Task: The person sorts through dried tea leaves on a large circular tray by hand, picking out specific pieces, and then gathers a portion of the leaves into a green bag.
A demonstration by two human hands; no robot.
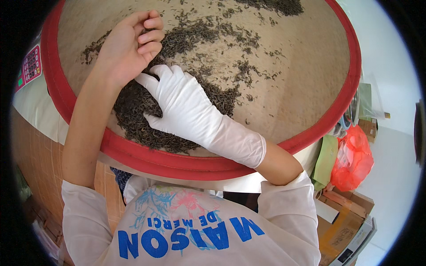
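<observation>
Dark, twisted dried leaves, probably tea (139, 113), are heaped at the near left of a large round tray with a red fabric rim (186, 166). On that heap rests my right hand (183, 103), in a white glove, thumb and fingers apart and some fingertips among the leaves. My bare left hand (133, 50) is just beyond it, over the tray, palm side turned partly up and fingers loosely curled. Whether anything small is inside those curled fingers is hidden. A thinner band of leaves (193, 35) lies farther out, with loose bits scattered to its right.
Another pile of leaves (283, 5) sits at the tray's far edge. A pink keypad device, likely a scale (31, 65), stands left of the tray. To the right are a red plastic bag (352, 159), a green bag (324, 159) and cardboard boxes (336, 232).
</observation>
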